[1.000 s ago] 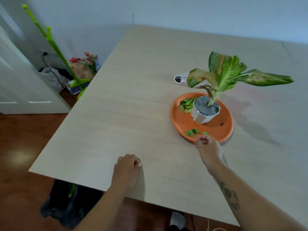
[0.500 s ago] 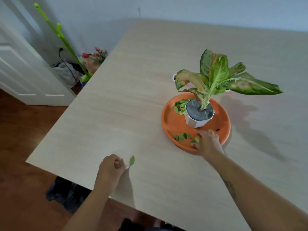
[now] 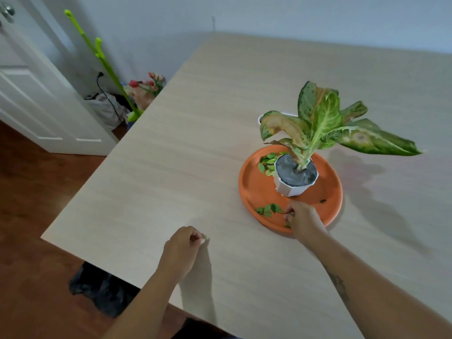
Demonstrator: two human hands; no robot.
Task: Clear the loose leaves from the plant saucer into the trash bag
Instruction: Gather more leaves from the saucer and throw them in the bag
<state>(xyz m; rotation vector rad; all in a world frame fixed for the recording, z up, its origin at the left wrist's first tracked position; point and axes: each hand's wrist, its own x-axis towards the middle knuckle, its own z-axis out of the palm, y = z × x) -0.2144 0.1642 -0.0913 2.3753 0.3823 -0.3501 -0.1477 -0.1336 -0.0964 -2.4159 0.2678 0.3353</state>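
The right hand (image 3: 302,220) rests on the near rim of the orange saucer (image 3: 256,189), its fingers curled in a pinch around what looks like a small leaf or stem at its fingertips; a green scrap also shows under its near edge. The left hand (image 3: 184,245) sits loosely fisted on the table (image 3: 195,155) near the front edge, with a pale green fleck at its fingertips; whether that is a held leaf I cannot tell for certain.

The near cluster of loose leaves (image 3: 269,209) lies just to the left of the right hand, touching its fingertips, so that hand is plainly the nearer one. A second pile of leaves (image 3: 267,163) lies farther back, against the left side of the white pot (image 3: 294,178). The dark trash bag (image 3: 97,287) sits on the floor below the table's front edge, down and left of the left hand, well apart from the saucer.
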